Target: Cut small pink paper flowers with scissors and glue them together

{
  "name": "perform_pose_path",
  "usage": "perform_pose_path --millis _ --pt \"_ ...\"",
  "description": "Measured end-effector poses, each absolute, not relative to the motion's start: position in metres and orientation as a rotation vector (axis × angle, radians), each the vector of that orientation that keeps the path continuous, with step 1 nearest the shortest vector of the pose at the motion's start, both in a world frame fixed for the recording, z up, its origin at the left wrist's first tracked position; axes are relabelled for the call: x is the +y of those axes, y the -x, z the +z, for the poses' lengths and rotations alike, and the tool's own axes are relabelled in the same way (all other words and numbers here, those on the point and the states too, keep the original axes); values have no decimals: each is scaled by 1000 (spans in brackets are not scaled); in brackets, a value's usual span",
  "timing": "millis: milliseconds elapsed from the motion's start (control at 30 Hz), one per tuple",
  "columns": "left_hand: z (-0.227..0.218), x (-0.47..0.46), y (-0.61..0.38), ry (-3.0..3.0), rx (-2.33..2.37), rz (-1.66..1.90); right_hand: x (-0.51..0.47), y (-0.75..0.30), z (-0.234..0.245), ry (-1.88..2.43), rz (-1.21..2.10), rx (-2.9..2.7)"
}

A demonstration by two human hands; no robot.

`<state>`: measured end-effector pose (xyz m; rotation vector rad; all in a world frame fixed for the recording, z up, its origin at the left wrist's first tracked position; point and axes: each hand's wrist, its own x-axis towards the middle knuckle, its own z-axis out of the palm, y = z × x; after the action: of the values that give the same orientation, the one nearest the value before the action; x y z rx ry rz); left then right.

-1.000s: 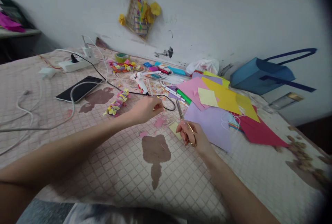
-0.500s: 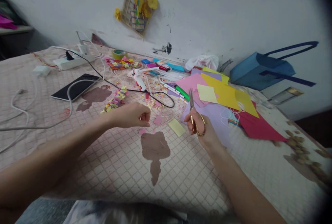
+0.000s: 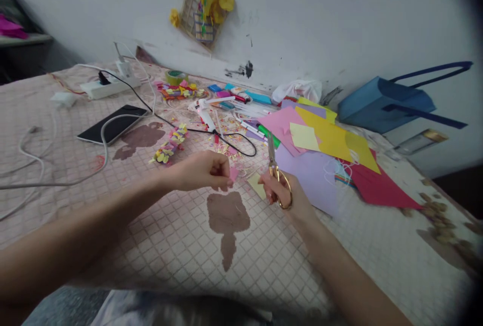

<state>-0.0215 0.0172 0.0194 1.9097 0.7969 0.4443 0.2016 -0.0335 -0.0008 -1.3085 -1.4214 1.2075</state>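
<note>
Gold-handled scissors [image 3: 277, 172] sit in the person's right hand [image 3: 283, 190], fingers through the loops, blades together and pointing up, with a pale yellow paper scrap [image 3: 257, 186] just beside the hand. Left hand [image 3: 199, 171] is curled up next to a small pink paper scrap [image 3: 234, 174], fingertips [image 3: 225, 179] touching it, though you can't really tell if it's pinched. Both hands are over a pink checked bedsheet [image 3: 158, 250] with a brown stain [image 3: 228, 218] just below them. Big lilac paper sheet [image 3: 305, 180] lies right past the scissors, and a white hot glue gun [image 3: 206, 120] with a black cord [image 3: 226, 132] sits farther up.
</note>
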Motion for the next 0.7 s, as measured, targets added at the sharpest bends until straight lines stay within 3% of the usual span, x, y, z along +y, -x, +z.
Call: perform_pose_path --millis 200,700 --pt "12 6 8 -1779 719 500 -45 -181 -3 1262 1325 -1498" --pt "0 -3 -2 -1583 666 607 -45 -173 -3 1296 1267 -1505"
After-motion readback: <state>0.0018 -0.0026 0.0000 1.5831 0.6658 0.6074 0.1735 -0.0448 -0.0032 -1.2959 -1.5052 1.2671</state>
